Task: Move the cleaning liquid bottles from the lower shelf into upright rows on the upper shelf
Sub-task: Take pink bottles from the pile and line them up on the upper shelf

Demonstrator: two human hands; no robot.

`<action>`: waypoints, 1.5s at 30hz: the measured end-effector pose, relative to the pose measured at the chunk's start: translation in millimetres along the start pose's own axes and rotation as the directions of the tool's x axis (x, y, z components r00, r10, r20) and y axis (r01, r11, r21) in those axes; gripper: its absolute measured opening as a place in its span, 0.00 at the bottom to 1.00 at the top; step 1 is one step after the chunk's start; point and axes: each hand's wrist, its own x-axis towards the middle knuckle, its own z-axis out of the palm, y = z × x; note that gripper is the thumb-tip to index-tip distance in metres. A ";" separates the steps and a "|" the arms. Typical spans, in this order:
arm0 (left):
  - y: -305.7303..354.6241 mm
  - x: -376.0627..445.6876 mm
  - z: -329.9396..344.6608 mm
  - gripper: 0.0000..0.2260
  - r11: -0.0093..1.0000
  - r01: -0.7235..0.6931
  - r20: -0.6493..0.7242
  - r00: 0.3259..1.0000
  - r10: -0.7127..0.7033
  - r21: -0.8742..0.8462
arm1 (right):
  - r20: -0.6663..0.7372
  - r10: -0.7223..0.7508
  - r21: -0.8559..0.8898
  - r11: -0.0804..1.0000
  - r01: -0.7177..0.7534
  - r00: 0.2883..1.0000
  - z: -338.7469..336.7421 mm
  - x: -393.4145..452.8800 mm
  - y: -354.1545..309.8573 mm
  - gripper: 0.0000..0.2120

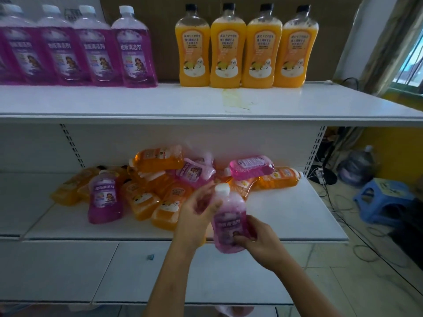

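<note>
One purple plastic bottle with a white cap (229,221) is upright in front of the white lower shelf (297,216), gripped low by the right hand (258,241), left hand (196,213) cupping its shoulder. Mid-transfer, I judge; next it needs lifting beside the upright purple row (75,46) on the white upper shelf (137,99).

This looks like a small shop or stockroom: white metal display shelving (206,106) with slotted uprights (317,152) above the hands, rows of labelled cleaning bottles (229,49) on top, and a plastic stool (384,197) and loose cables (357,225) to the right.
</note>
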 end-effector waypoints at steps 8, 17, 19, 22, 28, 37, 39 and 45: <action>-9.7 -47.7 -11.2 0.30 0.999 -0.031 0.020 0.999 0.031 -0.016 | 0.025 -0.047 0.301 0.953 0.037 0.999 15.3 3.2 -63.0 0.17; 12.7 -68.3 -71.5 0.22 0.992 -0.096 -0.338 0.939 0.064 -0.076 | 0.181 -0.259 0.356 0.916 0.182 0.949 59.4 50.5 -137.5 0.41; 15.7 -74.5 -86.8 0.24 0.992 -0.122 -0.374 0.921 0.108 -0.014 | 0.189 -0.332 0.366 0.897 0.248 0.924 73.3 60.4 -154.2 0.38; 25.3 -80.1 -103.8 0.27 0.992 -0.123 -0.418 0.900 0.120 0.020 | 0.214 -0.367 0.403 0.877 0.261 0.905 95.4 69.9 -176.4 0.33; 33.4 -83.1 -131.1 0.26 0.990 -0.138 -0.506 0.855 0.114 -0.009 | 0.326 -0.389 0.339 0.899 0.278 0.861 121.1 80.2 -207.9 0.38; 35.6 -81.9 -134.7 0.27 0.980 -0.195 -0.474 0.860 0.191 0.042 | 0.224 -0.404 0.488 0.834 0.256 0.887 118.5 70.4 -214.2 0.30; 40.6 -80.8 -133.1 0.27 0.979 -0.198 -0.450 0.872 0.194 0.037 | 0.198 -0.388 0.523 0.819 0.238 0.900 114.5 65.5 -214.3 0.30; 49.3 -78.7 -130.0 0.27 0.972 -0.230 -0.372 0.898 0.234 0.056 | 0.149 -0.371 0.543 0.805 0.237 0.917 103.6 57.3 -215.4 0.31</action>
